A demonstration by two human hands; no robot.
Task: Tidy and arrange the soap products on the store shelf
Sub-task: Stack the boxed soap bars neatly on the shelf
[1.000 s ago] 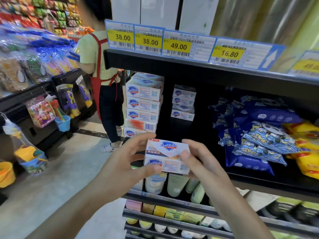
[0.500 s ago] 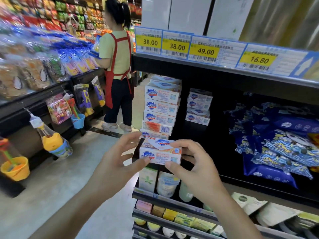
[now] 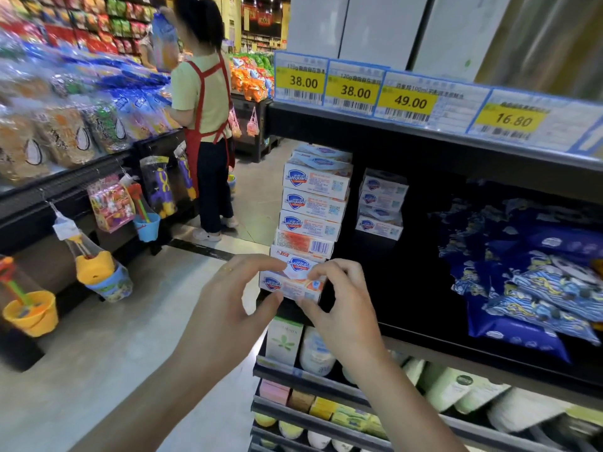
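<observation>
A white soap box [image 3: 292,282] with a blue shield logo sits at the front left corner of the black shelf [image 3: 424,340], at the foot of a tall stack of soap boxes [image 3: 315,203]. My left hand [image 3: 228,308] pinches its left end between thumb and fingers. My right hand [image 3: 339,305] grips its right end. A shorter stack of the same soap boxes [image 3: 380,203] stands further back on the shelf.
Blue printed packets [image 3: 528,282] fill the shelf's right side. Yellow price tags [image 3: 355,86] line the shelf above. Bottles and small boxes [image 3: 313,350] sit on lower shelves. A person in a red apron [image 3: 204,125] stands in the aisle by hanging toys [image 3: 98,272].
Both hands have carried the soap box forward and down to the shelf's front left corner, under the tall stack. The view has shifted left and closer.
</observation>
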